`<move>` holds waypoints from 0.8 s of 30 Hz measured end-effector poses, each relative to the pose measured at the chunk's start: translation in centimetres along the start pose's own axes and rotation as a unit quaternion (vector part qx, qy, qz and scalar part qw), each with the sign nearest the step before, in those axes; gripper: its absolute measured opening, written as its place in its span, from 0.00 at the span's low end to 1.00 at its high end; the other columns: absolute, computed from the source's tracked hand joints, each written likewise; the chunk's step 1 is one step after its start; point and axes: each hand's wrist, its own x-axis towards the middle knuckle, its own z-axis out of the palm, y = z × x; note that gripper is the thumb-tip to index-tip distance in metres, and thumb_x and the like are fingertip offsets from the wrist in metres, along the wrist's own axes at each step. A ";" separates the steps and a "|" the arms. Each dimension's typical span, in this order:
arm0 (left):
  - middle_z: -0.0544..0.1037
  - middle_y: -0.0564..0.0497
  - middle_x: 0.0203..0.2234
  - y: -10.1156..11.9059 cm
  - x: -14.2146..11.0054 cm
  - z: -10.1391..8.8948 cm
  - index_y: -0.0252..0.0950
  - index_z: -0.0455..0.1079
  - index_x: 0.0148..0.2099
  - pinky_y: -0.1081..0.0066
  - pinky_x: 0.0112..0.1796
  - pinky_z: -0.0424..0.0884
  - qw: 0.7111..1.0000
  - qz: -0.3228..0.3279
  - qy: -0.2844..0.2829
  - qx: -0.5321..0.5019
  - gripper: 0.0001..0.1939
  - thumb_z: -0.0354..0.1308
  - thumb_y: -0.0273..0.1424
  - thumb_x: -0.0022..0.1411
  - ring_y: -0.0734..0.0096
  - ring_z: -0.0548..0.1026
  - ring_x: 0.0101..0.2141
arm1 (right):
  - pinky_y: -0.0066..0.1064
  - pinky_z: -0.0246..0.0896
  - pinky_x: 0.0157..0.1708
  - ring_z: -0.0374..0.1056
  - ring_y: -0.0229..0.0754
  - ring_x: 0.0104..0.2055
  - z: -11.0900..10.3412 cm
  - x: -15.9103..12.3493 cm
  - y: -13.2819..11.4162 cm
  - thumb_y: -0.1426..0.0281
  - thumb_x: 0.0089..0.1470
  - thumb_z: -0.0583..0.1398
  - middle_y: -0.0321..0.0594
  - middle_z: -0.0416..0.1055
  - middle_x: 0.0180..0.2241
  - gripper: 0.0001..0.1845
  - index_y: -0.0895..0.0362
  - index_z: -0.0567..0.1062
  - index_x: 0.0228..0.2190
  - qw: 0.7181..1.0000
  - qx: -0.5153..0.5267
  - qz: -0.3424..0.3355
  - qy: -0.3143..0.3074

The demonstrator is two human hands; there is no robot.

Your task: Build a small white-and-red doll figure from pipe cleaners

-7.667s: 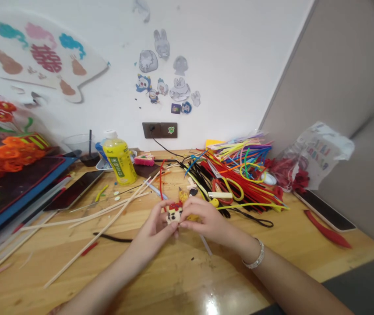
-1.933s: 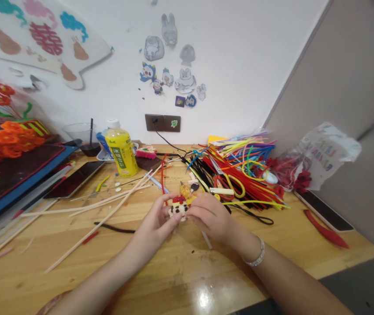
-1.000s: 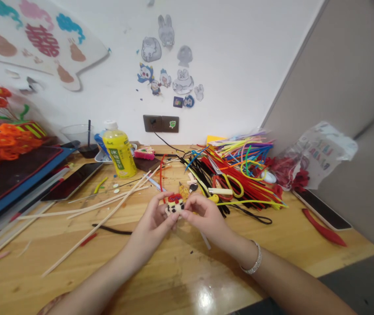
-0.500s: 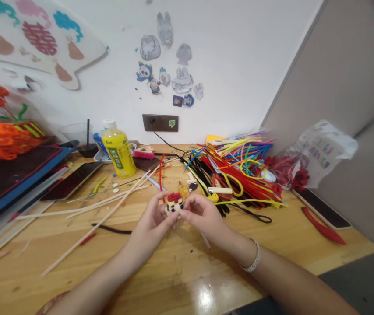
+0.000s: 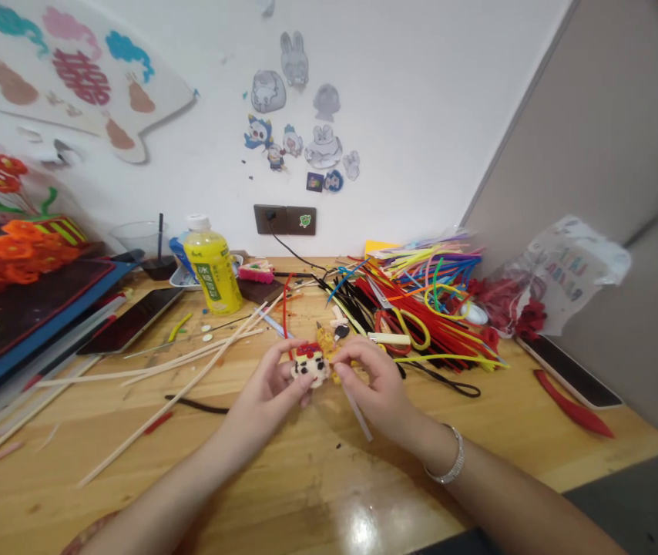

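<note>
My left hand [image 5: 276, 385] is closed around a small fuzzy doll head [image 5: 311, 368], cream-coloured with a red top, a yellow band and black marks like eyes. Its face is turned towards me, just above the table. Close to its right edge, my right hand [image 5: 372, 378] is closed in a pinch, thumb against forefinger. What those fingertips hold, if anything, is too small to make out. Behind the hands lies a yellow fuzzy piece [image 5: 324, 336], partly hidden. A pale thin strip [image 5: 360, 416] shows on the table below my right hand.
Pipe cleaners [image 5: 421, 301] in many colours are heaped at back right, with scissors [image 5: 384, 297] among them. A yellow drink bottle [image 5: 213, 266], a dark phone [image 5: 132, 320] and pale long strips [image 5: 190, 385] lie leftward. Another phone [image 5: 572, 370] rests near the right edge.
My right hand has drawn slightly to the right, away from the doll head, showing more of its face. My left hand keeps its hold. The view has shifted a little.
</note>
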 end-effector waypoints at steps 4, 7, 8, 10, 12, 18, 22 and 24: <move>0.72 0.59 0.19 0.2 0.1 -0.3 0.39 0.59 0.46 0.75 0.24 0.60 1.000 0.006 0.002 -0.008 0.27 0.65 0.39 0.47 0.77 0.67 0.20 | 0.32 0.61 0.33 0.65 0.39 0.32 -0.5 0.0 0.1 0.74 0.54 0.55 0.36 0.68 0.27 0.04 0.55 0.70 0.30 0.997 -0.052 -0.062 0.018; 0.72 0.59 0.19 0.1 0.1 -0.3 0.39 0.60 0.46 0.75 0.24 0.60 1.000 0.008 0.004 -0.007 0.26 0.66 0.38 0.47 0.76 0.67 0.19 | 0.33 0.62 0.33 0.65 0.40 0.32 -0.5 -0.1 0.2 0.72 0.56 0.55 0.38 0.70 0.28 0.04 0.55 0.71 0.32 0.983 -0.118 -0.139 -0.034; 0.72 0.59 0.18 0.0 0.1 -0.3 0.39 0.60 0.46 0.75 0.24 0.60 1.000 0.009 0.002 -0.006 0.26 0.66 0.38 0.47 0.76 0.67 0.19 | 0.33 0.63 0.33 0.65 0.40 0.32 -0.4 -0.1 0.2 0.72 0.57 0.54 0.40 0.71 0.29 0.05 0.56 0.71 0.33 0.975 -0.140 -0.162 -0.055; 0.72 0.59 0.18 -0.2 0.1 -0.2 0.39 0.60 0.45 0.75 0.24 0.60 1.000 0.010 -0.004 -0.008 0.26 0.66 0.38 0.46 0.76 0.67 0.19 | 0.33 0.64 0.34 0.66 0.41 0.33 -0.2 -0.2 0.3 0.72 0.58 0.53 0.42 0.71 0.30 0.08 0.57 0.72 0.34 0.962 -0.173 -0.195 -0.083; 0.71 0.60 0.17 -0.3 0.1 -0.1 0.39 0.60 0.45 0.75 0.24 0.60 1.000 0.010 -0.006 -0.011 0.26 0.66 0.38 0.46 0.76 0.67 0.19 | 0.33 0.65 0.34 0.66 0.41 0.33 0.1 -0.2 0.3 0.72 0.59 0.52 0.43 0.71 0.29 0.09 0.58 0.72 0.34 0.956 -0.185 -0.211 -0.085; 0.71 0.60 0.17 -0.5 0.3 -0.1 0.38 0.61 0.45 0.76 0.23 0.60 1.000 0.014 -0.010 -0.006 0.25 0.66 0.38 0.47 0.77 0.66 0.19 | 0.31 0.65 0.31 0.64 0.40 0.31 0.1 -0.2 0.3 0.73 0.60 0.50 0.42 0.69 0.27 0.11 0.58 0.71 0.31 0.939 -0.223 -0.252 -0.075; 0.72 0.59 0.18 -0.5 0.2 0.0 0.38 0.60 0.44 0.77 0.23 0.60 1.000 0.009 -0.004 -0.008 0.25 0.66 0.38 0.47 0.78 0.66 0.19 | 0.31 0.64 0.30 0.62 0.40 0.30 -0.1 -0.3 0.2 0.75 0.60 0.50 0.43 0.68 0.27 0.11 0.61 0.71 0.31 0.919 -0.262 -0.276 -0.105; 0.71 0.59 0.18 -0.5 0.2 0.0 0.38 0.61 0.44 0.76 0.23 0.60 1.000 0.007 -0.005 -0.004 0.24 0.65 0.39 0.47 0.77 0.66 0.19 | 0.31 0.64 0.31 0.62 0.41 0.31 -0.1 -0.3 0.3 0.75 0.60 0.50 0.44 0.68 0.27 0.11 0.62 0.70 0.32 0.920 -0.259 -0.271 -0.111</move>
